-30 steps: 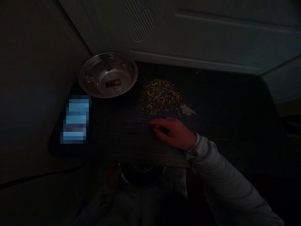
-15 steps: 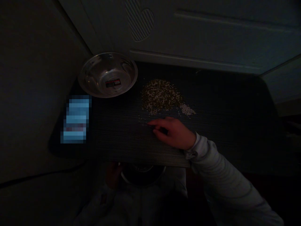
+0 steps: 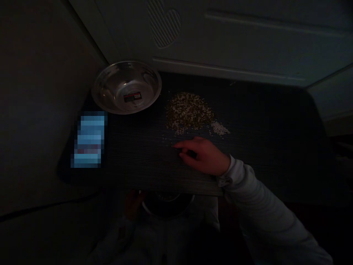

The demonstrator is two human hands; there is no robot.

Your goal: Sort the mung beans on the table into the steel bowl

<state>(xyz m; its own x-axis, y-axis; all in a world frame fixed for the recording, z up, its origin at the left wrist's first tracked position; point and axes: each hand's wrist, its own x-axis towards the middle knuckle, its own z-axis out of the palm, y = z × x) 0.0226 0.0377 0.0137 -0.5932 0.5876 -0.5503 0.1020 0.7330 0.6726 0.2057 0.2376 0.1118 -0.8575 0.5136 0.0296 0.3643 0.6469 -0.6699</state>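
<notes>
My right hand [image 3: 205, 155] rests over the dark table. Its index finger is stretched out to the left, touching the tabletop beside a few scattered pale grains, and the thumb stands apart from it. Just beyond lies a heap of mixed brown and pale grains [image 3: 189, 111], with a smaller pile of pale grains [image 3: 220, 128] at its right edge. Below the table's front edge, my left hand [image 3: 134, 203] appears to grip the rim of a bowl [image 3: 168, 208] on my lap. The light is dim, so the left fingers and the bowl's contents are hard to see.
A shiny metal basin [image 3: 104, 92] with a dark label inside stands at the table's back left. A lit, blurred phone screen [image 3: 89, 140] lies in front of it. Behind the table [image 3: 264, 129] rises a pale panel [image 3: 234, 44] with a ribbed heart.
Near the fingertip, the loose grains look slightly shifted or partly covered. Both hands stay almost where they were.
</notes>
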